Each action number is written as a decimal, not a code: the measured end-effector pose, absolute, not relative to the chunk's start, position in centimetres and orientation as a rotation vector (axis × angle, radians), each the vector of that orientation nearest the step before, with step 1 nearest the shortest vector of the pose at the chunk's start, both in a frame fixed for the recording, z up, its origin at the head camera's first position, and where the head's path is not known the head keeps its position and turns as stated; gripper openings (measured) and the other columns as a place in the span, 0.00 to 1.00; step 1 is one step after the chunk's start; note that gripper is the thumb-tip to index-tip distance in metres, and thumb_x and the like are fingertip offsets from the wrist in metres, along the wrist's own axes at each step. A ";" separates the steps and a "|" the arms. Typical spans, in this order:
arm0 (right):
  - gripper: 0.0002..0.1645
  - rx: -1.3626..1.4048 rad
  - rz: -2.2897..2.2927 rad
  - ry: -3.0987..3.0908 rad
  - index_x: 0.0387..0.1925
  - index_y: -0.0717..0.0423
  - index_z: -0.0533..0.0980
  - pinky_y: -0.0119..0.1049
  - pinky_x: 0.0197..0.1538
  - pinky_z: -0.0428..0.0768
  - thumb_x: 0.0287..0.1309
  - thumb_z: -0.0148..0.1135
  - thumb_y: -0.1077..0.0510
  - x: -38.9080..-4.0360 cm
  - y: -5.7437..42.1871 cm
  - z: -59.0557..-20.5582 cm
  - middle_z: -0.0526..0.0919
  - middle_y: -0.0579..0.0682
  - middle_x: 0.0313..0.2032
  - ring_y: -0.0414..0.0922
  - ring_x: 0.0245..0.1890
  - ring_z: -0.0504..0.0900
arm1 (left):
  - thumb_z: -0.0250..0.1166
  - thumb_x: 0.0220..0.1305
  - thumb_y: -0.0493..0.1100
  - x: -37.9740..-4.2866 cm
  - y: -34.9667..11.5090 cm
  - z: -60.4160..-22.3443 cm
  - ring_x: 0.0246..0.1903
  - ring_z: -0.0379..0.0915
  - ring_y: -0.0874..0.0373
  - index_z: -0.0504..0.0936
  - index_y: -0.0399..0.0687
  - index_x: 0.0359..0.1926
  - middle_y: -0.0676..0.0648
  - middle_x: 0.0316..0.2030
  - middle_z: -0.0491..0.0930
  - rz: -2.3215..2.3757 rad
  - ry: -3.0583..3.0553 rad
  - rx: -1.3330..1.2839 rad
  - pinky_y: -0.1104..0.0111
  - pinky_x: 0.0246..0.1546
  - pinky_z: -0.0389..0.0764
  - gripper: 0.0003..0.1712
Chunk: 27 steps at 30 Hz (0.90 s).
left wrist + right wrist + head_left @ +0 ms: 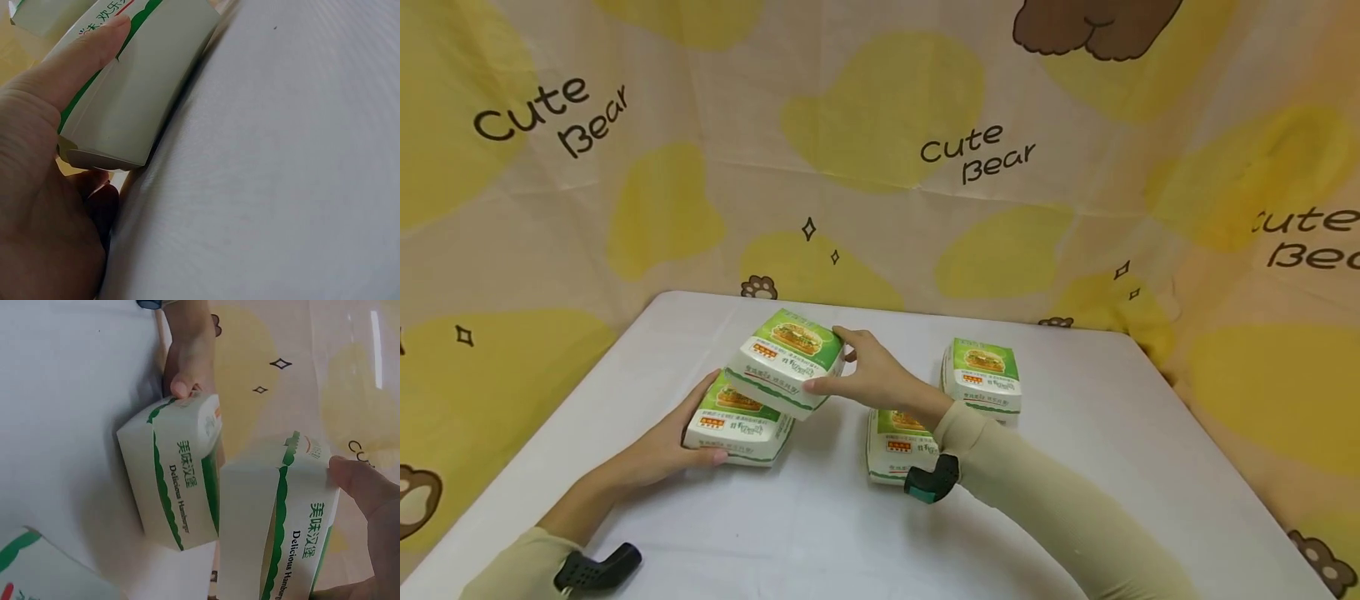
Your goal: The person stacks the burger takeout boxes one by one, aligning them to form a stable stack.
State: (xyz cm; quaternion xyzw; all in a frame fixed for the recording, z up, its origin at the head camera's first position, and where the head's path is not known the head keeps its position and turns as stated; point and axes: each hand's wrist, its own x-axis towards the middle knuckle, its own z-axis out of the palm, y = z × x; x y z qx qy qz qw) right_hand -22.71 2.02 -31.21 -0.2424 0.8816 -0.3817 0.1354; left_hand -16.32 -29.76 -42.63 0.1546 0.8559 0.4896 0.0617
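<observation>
My left hand (655, 446) grips a green-and-white hamburger box (741, 433) by its left side, thumb along the front. In the left wrist view that thumb presses the box's printed front edge, and the box's underside lies close along the white tabletop. My right hand (880, 375) holds a second hamburger box (786, 360) by its right side, raised and tilted. This raised box overlaps the back right part of the left one in the head view. The right wrist view shows the raised box (250, 519) beside the lower box (165, 481), both reading "Delicious Hamburger".
Two more hamburger boxes sit on the white table (820, 533): one box (891, 454) partly hidden behind my right wrist, another box (983, 371) farther back right. A patterned "Cute Bear" cloth (880, 167) hangs behind the table.
</observation>
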 end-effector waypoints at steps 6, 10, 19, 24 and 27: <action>0.61 -0.777 -1.041 2.564 0.75 0.49 0.51 0.44 0.60 0.76 0.46 0.70 0.35 -22.2 0.3 -31.6 0.60 0.52 0.70 0.50 0.65 0.68 | 0.69 0.57 0.40 -16.5 -29.8 -42.7 0.55 0.68 0.74 0.33 0.72 0.75 0.51 0.69 0.61 1.519 2.569 0.534 0.81 0.53 0.65 0.62; 0.62 -0.813 -1.024 2.572 0.75 0.48 0.51 0.47 0.64 0.73 0.45 0.71 0.35 -21.7 -0.5 -31.7 0.60 0.51 0.70 0.50 0.67 0.68 | 0.69 0.58 0.40 -16.4 -29.9 -42.9 0.52 0.73 0.71 0.38 0.67 0.76 0.61 0.59 0.72 1.522 2.557 0.546 0.76 0.50 0.71 0.58; 0.63 -0.872 -0.918 2.609 0.76 0.43 0.48 0.48 0.69 0.67 0.45 0.70 0.32 -20.8 -2.0 -31.5 0.58 0.49 0.72 0.45 0.70 0.62 | 0.69 0.59 0.42 -16.1 -29.9 -42.7 0.50 0.76 0.71 0.60 0.48 0.68 0.55 0.55 0.80 1.494 2.524 0.506 0.75 0.50 0.74 0.40; 0.63 -0.870 -0.900 2.610 0.76 0.42 0.48 0.49 0.70 0.66 0.44 0.69 0.31 -20.6 -2.2 -31.2 0.56 0.47 0.73 0.44 0.72 0.59 | 0.70 0.58 0.43 -16.0 -29.8 -42.7 0.50 0.76 0.72 0.58 0.47 0.70 0.53 0.56 0.80 1.487 2.526 0.494 0.75 0.50 0.74 0.43; 0.63 -0.871 -0.893 2.610 0.76 0.41 0.48 0.50 0.70 0.66 0.44 0.69 0.31 -20.6 -2.3 -31.1 0.57 0.47 0.73 0.44 0.72 0.59 | 0.70 0.57 0.43 -16.1 -29.9 -42.7 0.50 0.76 0.73 0.57 0.47 0.70 0.60 0.54 0.80 1.488 2.537 0.499 0.75 0.49 0.74 0.43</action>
